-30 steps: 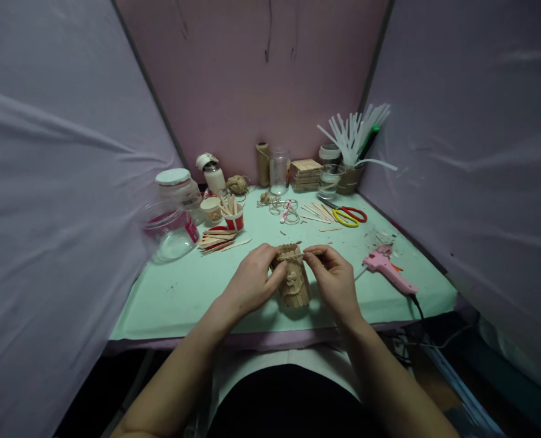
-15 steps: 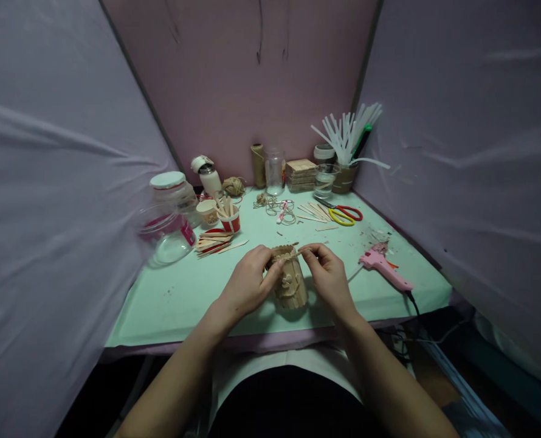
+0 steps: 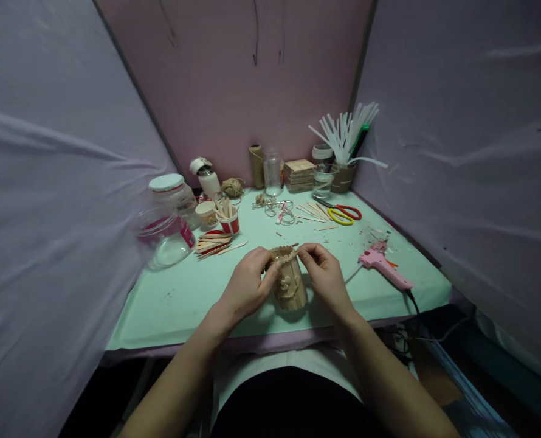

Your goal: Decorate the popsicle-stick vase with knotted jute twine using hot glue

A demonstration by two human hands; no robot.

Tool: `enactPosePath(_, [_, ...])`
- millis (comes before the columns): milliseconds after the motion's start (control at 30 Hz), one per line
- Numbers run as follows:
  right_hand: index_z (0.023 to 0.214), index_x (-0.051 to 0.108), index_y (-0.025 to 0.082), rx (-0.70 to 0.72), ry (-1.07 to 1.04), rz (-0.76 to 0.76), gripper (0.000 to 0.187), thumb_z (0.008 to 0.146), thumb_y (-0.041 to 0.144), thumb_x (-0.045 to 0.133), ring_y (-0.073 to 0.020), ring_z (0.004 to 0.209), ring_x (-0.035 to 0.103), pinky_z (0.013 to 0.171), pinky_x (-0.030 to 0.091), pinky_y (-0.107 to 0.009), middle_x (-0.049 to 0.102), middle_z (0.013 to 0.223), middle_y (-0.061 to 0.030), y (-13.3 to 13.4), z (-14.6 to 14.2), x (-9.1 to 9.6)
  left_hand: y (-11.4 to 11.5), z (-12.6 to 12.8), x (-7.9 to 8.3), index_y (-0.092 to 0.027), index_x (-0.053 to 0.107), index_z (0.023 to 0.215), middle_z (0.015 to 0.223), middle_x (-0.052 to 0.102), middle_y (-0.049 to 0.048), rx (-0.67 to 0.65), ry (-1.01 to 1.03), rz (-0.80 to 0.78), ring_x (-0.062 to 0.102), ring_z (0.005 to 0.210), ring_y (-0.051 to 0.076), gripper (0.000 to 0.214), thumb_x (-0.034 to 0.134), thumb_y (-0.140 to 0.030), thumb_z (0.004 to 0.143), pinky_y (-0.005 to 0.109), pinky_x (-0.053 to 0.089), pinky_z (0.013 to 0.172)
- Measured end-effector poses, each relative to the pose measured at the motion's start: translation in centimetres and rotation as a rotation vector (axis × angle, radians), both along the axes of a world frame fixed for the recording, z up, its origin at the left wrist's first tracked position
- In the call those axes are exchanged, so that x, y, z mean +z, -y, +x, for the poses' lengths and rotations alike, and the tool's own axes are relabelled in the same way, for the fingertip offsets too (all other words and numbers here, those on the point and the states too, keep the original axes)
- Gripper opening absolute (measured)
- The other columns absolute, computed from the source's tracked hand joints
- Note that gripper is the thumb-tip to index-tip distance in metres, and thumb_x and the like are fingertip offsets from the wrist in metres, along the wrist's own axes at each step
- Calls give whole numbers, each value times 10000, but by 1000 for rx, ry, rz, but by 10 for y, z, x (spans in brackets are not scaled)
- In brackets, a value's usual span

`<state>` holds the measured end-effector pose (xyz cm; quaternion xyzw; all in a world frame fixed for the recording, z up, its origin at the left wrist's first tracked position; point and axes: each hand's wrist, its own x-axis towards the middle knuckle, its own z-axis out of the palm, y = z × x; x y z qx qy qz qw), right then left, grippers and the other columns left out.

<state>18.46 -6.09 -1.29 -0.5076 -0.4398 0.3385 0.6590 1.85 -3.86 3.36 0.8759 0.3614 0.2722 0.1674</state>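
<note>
Your left hand clasps the wooden cup at its ten o'clock; your right hand, at one o'clock, has fingers pinching a tan strip

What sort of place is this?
Probably a small craft workspace: the table holds a pink glue gun, scissors and a red-and-white cup of wooden sticks.

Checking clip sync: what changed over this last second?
Right hand appears to have eased in toward the rim of the container; the strip it pinches, earlier sticking out past its grip, now seems to follow the rim. Camera view shifted slightly. Nothing visibly taken or let go. Left hand still at the rim; glue gun and scissors unmoved.
</note>
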Motion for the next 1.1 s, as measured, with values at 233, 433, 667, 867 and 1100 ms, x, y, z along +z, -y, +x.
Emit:
enactPosePath(233, [776, 620, 190, 27, -68, -20, 243, 750, 425, 673, -172, 789, 569, 758, 451, -305, 629, 788, -16, -2, 1, -1, -1, -1, 0, -181, 499, 777, 783, 529, 29, -1, 6, -3, 481, 758, 170, 250, 394, -332, 947, 294, 376, 692])
enactPosePath(433, [769, 627, 195, 97, -164, -51, 246, 725, 418, 722, -165, 793, 575, 800, 450, -312, 636, 809, -9, -5, 3, -8, -2, -1, -2, -182, 486, 769, 774, 515, 25, -15, 18, 5, 468, 748, 165, 243, 399, -328, 944, 292, 371, 692])
enactPosePath(667, [735, 603, 210, 367, -318, -78, 282, 730, 464, 725, -199, 927, 612, 794, 476, -315, 685, 1011, -43, -7, 8, -4, -5, -2, -5, -175, 501, 777, 750, 501, 24, -51, 52, 1, 455, 733, 162, 242, 414, -335, 937, 305, 384, 692])
enactPosePath(867, [743, 584, 224, 445, -425, -63, 247, 745, 421, 733, -179, 908, 615, 751, 475, -283, 683, 960, -17, -6, 11, -4, -4, -5, -23, -195, 463, 1194, 1219, 479, 120, 14, 292, -18, 516, 830, 149, 376, 562, -308, 849, 299, 448, 701])
enactPosePath(1100, [732, 570, 227, 437, -450, -54, 237, 750, 397, 734, -188, 962, 602, 798, 479, -294, 666, 910, -16, -4, 9, -8, 6, 2, -46, -201, 387, 1272, 1208, 534, 109, 228, 552, -329, 529, 1131, 222, 616, 687, -359, 758, 388, 442, 944])
